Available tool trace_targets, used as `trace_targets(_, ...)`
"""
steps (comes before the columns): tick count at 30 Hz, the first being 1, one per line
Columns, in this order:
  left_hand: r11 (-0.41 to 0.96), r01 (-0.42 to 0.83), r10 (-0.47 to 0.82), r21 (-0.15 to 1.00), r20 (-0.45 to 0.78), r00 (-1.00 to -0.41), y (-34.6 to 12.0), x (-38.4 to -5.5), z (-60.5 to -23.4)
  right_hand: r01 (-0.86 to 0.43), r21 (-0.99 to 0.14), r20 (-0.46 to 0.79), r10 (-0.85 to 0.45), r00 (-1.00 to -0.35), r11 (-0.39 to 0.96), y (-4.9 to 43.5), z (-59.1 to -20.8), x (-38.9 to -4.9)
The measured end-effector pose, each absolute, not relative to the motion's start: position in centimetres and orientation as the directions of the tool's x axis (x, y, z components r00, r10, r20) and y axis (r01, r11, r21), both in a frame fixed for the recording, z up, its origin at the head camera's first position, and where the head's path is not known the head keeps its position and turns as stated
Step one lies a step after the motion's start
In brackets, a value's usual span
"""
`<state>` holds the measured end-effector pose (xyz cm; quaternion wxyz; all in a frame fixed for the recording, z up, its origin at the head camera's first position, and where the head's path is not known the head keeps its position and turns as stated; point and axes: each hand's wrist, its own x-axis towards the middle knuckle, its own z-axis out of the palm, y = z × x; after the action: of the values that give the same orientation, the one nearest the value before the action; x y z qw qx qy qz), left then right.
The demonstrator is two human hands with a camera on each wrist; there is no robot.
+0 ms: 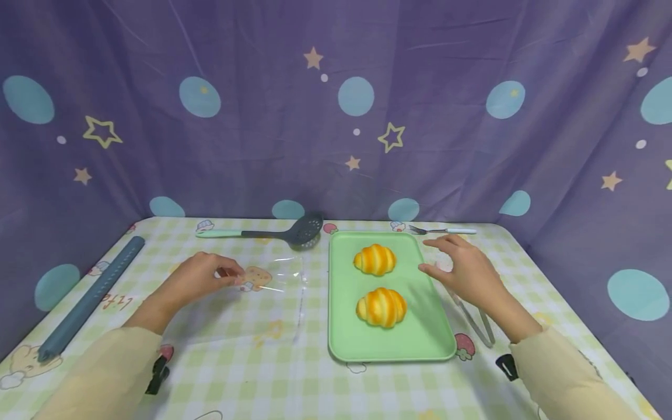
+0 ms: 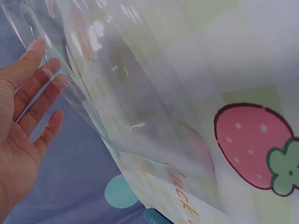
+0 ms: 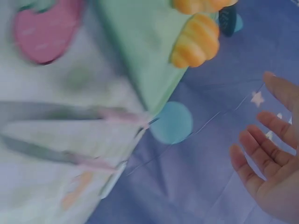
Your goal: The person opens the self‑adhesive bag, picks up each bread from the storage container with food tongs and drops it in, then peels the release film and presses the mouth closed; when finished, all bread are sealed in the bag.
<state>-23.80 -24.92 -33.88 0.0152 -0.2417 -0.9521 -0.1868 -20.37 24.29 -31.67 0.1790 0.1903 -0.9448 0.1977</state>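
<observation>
My left hand pinches the edge of a clear plastic bag, left of the light green tray. In the left wrist view the see-through bag spreads from the fingertips over the tablecloth. Two croissants, golden with pale stripes, lie on the tray, one nearer and one farther. Over the tray's right edge my right hand hovers with fingers spread, holding nothing. Below it lie tongs with metal arms and pink tips, partly hidden by the hand in the head view.
At the back left lies a slotted skimmer with a mint handle. A fork with a pale handle is behind the right hand. Along the table's left side runs a long dark-teal bar. A purple curtain stands behind.
</observation>
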Motion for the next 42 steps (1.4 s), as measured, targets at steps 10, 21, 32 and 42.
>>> trace_targets(10, 0.820, 0.461, 0.451, 0.339, 0.113, -0.885, -25.1, -23.7, -34.0, -0.267, -0.393, 0.341, -0.130, -0.931, 0.880, 28.2, -34.0, -19.1)
trace_targets(21, 0.814, 0.465, 0.459, 0.349, 0.106, -0.882, -25.3, -23.6, -34.1, -0.095, -0.443, 0.141, -0.035, -0.989, 0.891, 30.5, -36.7, -19.3)
trace_targets(32, 0.813, 0.461, 0.454, 0.355, 0.109, -0.884, -25.1, -23.7, -34.1, 0.073, -0.419, -0.029, 0.067, -0.997, 0.905, 30.5, -37.8, -20.2)
trace_targets(42, 0.814, 0.464, 0.461, 0.351, 0.096, -0.882, -25.0, -23.8, -34.2, 0.098, -0.325, -0.091, 0.072, -0.993, 0.941, 30.3, -37.7, -20.3)
